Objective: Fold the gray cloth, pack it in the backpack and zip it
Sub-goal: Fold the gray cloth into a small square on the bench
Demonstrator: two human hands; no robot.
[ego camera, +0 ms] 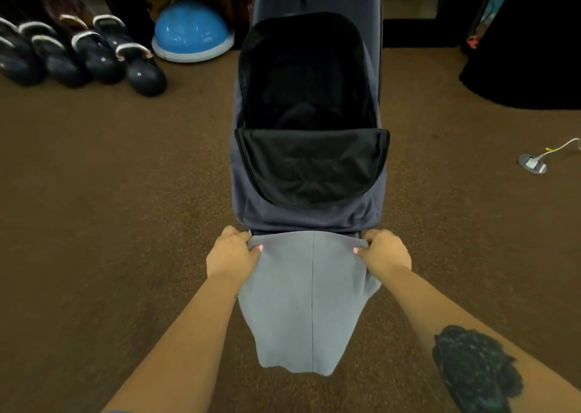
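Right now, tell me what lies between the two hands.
In the head view, the gray cloth's top edge spans from the left hand to the right hand; both pinch it.

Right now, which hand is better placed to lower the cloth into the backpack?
Neither alone: left hand and right hand each pinch a top corner of the cloth, level, just short of the open backpack. Use both.

The backpack (309,173) runs off the top edge, its upper end unseen, and its open main compartment is too dark to show any contents. The fingers of both hands, left (232,252) and right (386,250), are hidden behind the gray cloth (301,305), which covers the backpack's near edge. Both arms are cut off at the bottom edge. The dark shoes (78,54) at far left are blurred and partly cropped
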